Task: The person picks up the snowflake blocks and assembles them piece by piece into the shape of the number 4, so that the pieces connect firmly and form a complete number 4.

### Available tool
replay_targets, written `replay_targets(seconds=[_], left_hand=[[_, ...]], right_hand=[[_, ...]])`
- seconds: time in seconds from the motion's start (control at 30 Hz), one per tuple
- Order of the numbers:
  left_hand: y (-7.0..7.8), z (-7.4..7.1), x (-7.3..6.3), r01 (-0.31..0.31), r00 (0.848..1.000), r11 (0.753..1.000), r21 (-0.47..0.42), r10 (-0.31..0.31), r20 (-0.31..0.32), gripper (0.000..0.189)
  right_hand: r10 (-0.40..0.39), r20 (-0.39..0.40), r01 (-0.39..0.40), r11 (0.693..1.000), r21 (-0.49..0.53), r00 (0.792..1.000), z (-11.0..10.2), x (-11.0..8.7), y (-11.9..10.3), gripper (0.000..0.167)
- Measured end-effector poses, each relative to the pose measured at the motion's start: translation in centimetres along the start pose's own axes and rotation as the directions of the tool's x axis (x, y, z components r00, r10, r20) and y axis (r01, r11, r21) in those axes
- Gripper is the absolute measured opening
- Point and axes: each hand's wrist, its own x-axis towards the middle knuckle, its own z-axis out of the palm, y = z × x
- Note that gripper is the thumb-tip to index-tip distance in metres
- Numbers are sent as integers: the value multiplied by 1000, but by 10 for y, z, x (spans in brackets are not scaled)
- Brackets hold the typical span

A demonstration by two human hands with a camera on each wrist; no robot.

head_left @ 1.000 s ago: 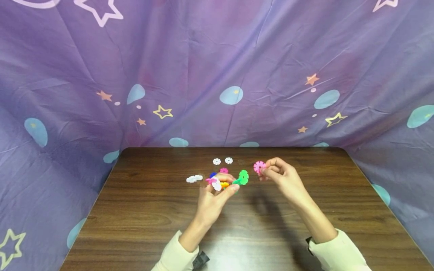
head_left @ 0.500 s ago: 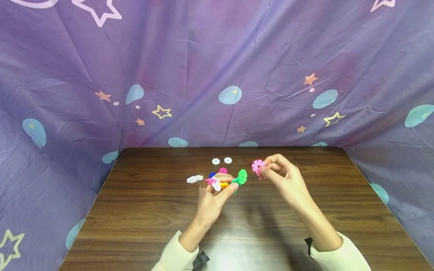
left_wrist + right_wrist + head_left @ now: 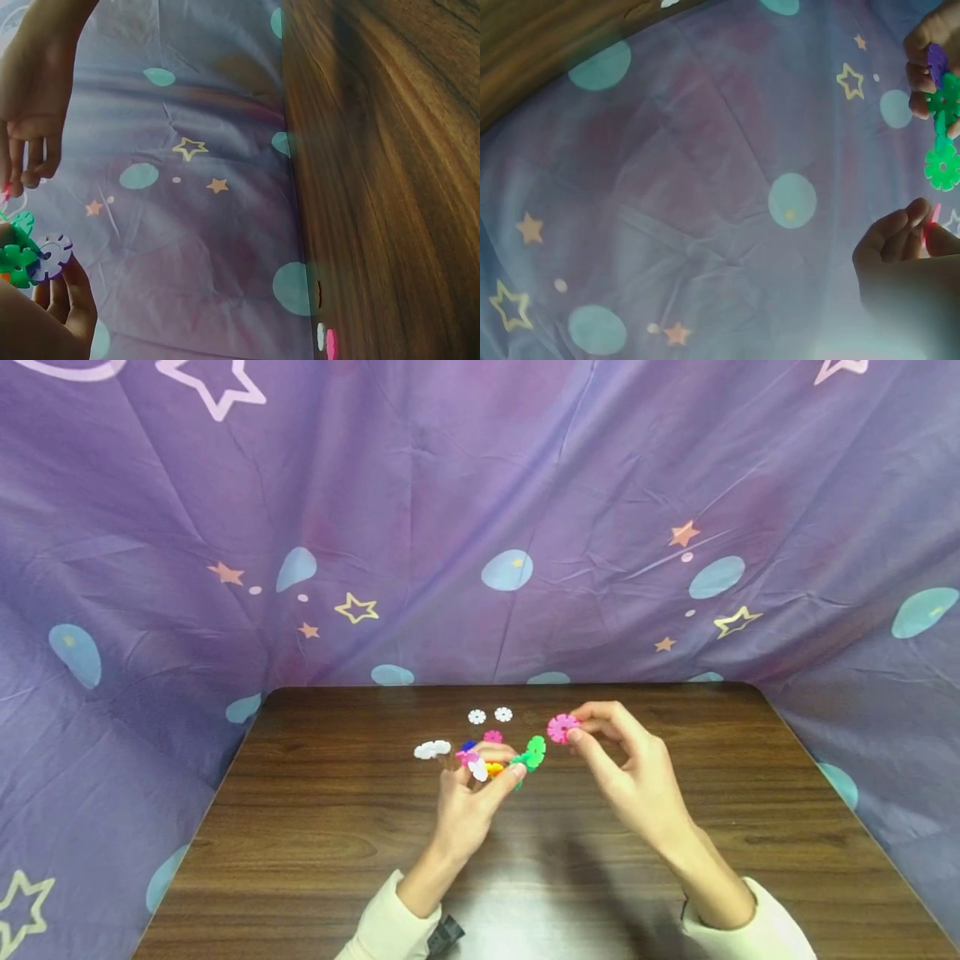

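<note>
My left hand grips a chain of interlocking snowflake discs above the table. White discs stick out at its left end, pink and orange ones sit by the palm, and a green disc forms the right end. A purple disc shows beside the green ones in the left wrist view. Between thumb and fingertips, my right hand pinches a pink snowflake disc. That disc is a short gap to the right of the green end; in the right wrist view it appears edge-on, close to the green disc.
Two loose white discs, one left and one right, lie toward the back of the wooden table. A pink disc and a dark brown one lie nearby. A purple patterned curtain hangs behind.
My right hand has moved a little left, bringing the pink disc closer to the green end. In my left hand, the chain has tilted slightly, its white end rising.
</note>
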Motion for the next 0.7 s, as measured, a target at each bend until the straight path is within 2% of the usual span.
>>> replay_targets(seconds=[0.1, 0.37, 0.5, 0.7], left_hand=[[0, 0, 0, -6, 1000, 1000, -6, 6, -1, 13], [2, 0, -1, -7, 1000, 1000, -10, 7, 5, 13], [1, 1, -2, -26, 1000, 999, -24, 27, 12, 12], [0, 2, -3, -58, 998, 998, -24, 58, 9, 12]], right_hand=[[-97, -23, 94, 992, -88, 995, 1, -1, -2, 20], [-209, -20, 204, 967, -150, 978, 4, -2, -6, 25], [-242, -20, 235, 958, -166, 970, 5, -2, -6, 27], [-248, -20, 239, 951, -196, 969, 9, -4, -4, 26]])
